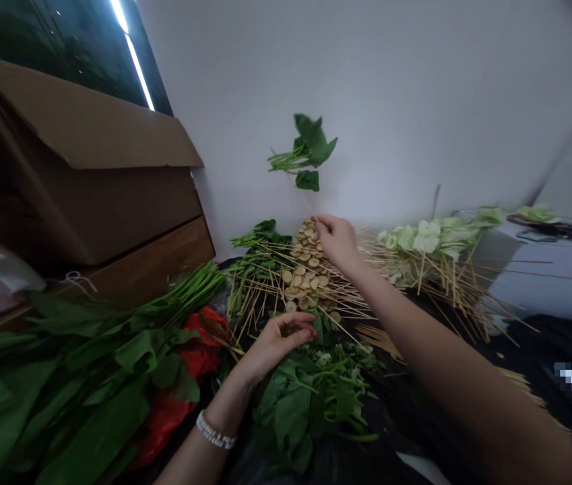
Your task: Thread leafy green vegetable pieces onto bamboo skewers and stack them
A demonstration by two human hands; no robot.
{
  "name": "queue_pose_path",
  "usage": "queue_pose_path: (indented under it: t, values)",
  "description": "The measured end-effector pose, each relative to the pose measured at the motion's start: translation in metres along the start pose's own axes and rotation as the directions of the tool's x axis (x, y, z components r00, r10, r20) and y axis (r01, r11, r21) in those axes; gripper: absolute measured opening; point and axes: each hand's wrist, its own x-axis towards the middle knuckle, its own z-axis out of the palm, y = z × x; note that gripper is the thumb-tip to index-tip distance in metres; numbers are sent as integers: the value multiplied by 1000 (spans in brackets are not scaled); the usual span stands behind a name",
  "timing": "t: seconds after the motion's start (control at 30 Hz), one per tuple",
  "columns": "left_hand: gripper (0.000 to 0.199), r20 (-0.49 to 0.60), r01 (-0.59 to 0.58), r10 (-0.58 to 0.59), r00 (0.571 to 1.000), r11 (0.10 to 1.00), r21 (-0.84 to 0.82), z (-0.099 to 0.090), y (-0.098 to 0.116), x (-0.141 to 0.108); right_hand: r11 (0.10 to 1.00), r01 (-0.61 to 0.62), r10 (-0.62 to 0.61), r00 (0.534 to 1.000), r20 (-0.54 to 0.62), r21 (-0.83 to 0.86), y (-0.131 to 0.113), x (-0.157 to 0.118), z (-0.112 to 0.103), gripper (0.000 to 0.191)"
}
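Observation:
My right hand (335,241) is closed on the lower part of a thin wooden skewer (308,203), raised in front of the white wall. Green leaves and cut stems (310,145) are threaded at its upper end. My left hand (286,337) hovers over a loose pile of leafy greens (310,397), fingers curved and apart with nothing visible in them. Behind the hands lies a stack of skewers with pale round slices (308,279). Left of that stack, finished skewers of greens (260,252) lie together.
On the left a large bunch of long-stemmed greens (88,364) rests by a red plastic bag (209,337). An open cardboard box (129,209) stands behind it. Skewers of pale cabbage-like leaves (432,236) lie at the right, with loose bare skewers (379,339) nearer. A white wall (366,87) rises behind.

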Motion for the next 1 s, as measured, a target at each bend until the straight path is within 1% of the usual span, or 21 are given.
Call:
queue_pose_path:
  t: [0.1,0.2,0.27,0.3,0.37,0.4,0.47,0.57,0.67,0.73,0.8,0.87,0.9,0.97,1.0]
  values:
    - [45,-28,5,-5,1000,1000,1,-3,-2,1,997,13,-8,997,74,-73,-3,16,47,39]
    - [45,-47,10,-10,999,1000,-8,-6,-3,1,990,42,-13,978,209,-134,-6,22,80,34]
    - [44,-47,7,-8,999,1000,-15,-7,-2,1,983,80,-25,949,316,-164,-10,26,91,26]
    - [44,-44,7,-8,999,1000,-14,-7,-2,0,979,102,-32,932,361,-176,-11,28,93,23]
    - [43,-45,9,-9,999,1000,-4,-6,0,0,971,139,-48,910,412,-194,-14,32,90,21]
    - [42,-49,11,-11,999,1000,3,-6,1,0,968,152,-57,908,414,-200,-14,33,85,21]
    - [41,-58,15,-13,998,1000,19,-6,1,0,964,171,-84,922,378,-204,-11,31,69,26]
    - [39,-58,10,-6,998,998,62,-6,0,2,963,184,-120,947,297,-199,0,17,37,34]
    - [38,-54,20,-14,998,993,113,-3,-3,4,967,188,-144,960,239,-174,17,-14,0,35]
    - [37,-42,48,-43,998,989,138,0,-3,5,973,220,-200,958,207,-76,28,-42,-24,30]
    - [36,-27,68,-65,998,985,160,3,-3,6,976,216,-202,942,270,-24,39,-73,-48,26]
    - [35,-15,67,-66,998,981,183,5,-3,6,974,224,-213,892,399,20,52,-103,-70,24]
    - [35,-11,62,-61,998,979,194,6,-4,7,973,227,-217,857,467,36,59,-116,-79,24]
    - [35,-2,49,-50,999,978,205,5,-6,8,973,231,-193,804,563,4,77,-137,-93,22]
    - [35,3,46,-48,999,977,207,5,-7,9,973,223,-144,791,594,-60,87,-146,-97,22]
